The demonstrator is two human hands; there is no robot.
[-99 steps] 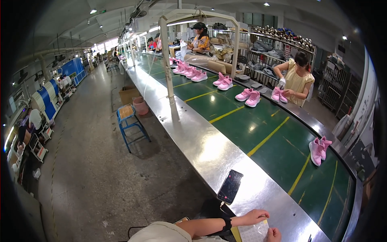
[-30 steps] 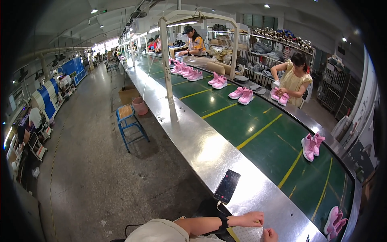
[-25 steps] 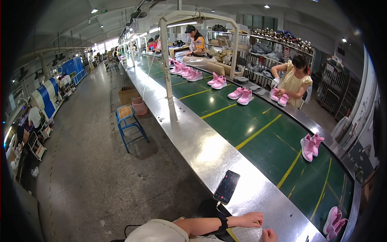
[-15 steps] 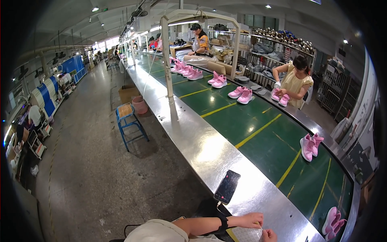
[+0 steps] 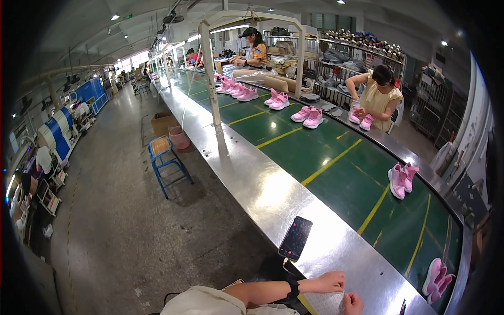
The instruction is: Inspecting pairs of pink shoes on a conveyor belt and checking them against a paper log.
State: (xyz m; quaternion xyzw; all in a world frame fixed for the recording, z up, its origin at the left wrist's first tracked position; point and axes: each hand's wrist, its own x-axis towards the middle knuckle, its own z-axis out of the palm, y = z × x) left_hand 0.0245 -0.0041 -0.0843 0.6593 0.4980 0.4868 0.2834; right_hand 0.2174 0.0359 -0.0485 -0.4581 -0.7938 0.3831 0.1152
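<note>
At the lower edge, beside the metal edge of the conveyor table, my left hand [image 5: 329,282] is closed in a pinch over the upper corner of a white printed sheet [image 5: 323,301] with a yellow border. A black band circles that wrist. My right hand [image 5: 354,303] is closed at the sheet's right side, its fingertips close to the left hand's. What either pinch holds is too small to make out. Just beyond my left hand, a dark phone [image 5: 295,239] with a white cable lies tilted on the metal edge.
Pink shoes in pairs, one near pair [image 5: 437,280] at right, stand along the green belt [image 5: 336,178]. Across it, a co-worker [image 5: 380,94] in yellow handles another pair. A pen [image 5: 402,307] lies at the lower right. A blue stool [image 5: 167,163] stands left on the floor.
My view has shifted slightly, and the belt's near end and shoes sit higher in it. My hands stay close together at the sheet. A far co-worker in a cap has turned leftward.
</note>
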